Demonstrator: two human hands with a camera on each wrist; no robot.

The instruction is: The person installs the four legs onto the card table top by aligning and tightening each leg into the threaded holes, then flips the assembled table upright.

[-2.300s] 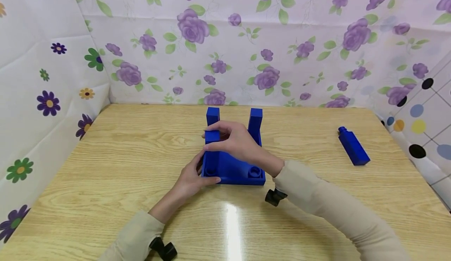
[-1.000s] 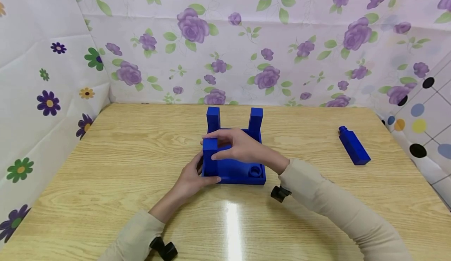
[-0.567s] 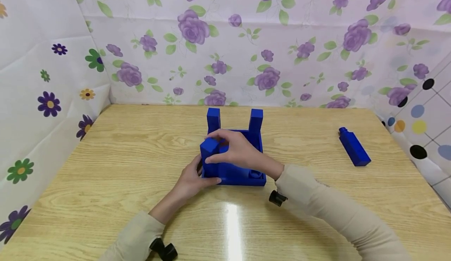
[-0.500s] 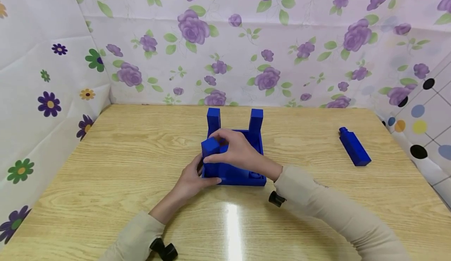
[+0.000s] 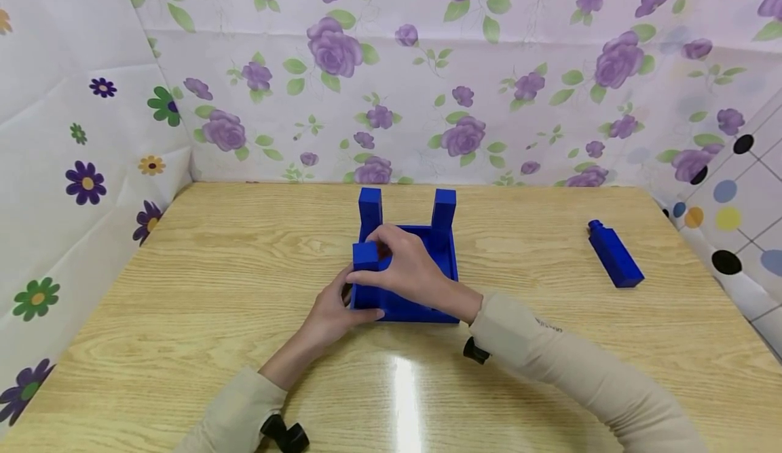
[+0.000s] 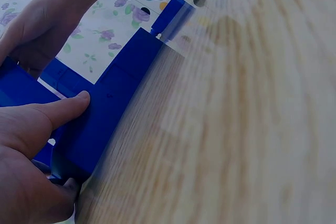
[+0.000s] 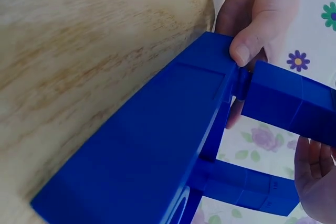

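A blue square tray-like base lies on the table, posts rising from its corners. My left hand grips its near-left corner, thumb over the front wall. In the left wrist view that thumb presses on the blue side. My right hand pinches the upper part of a square blue post above this corner. In the right wrist view, the held post shows a narrow neck at its lower end, entering the base. Two more posts stand upright at the back, left and right.
A loose blue post with a threaded end lies on the right of the wooden table. Flowered cloth hangs behind the table and along its sides.
The held post has come lower and nearer me over the corner. It has twisted, then squared up again, as my right fingers shifted on it. My left hand has stayed in place.
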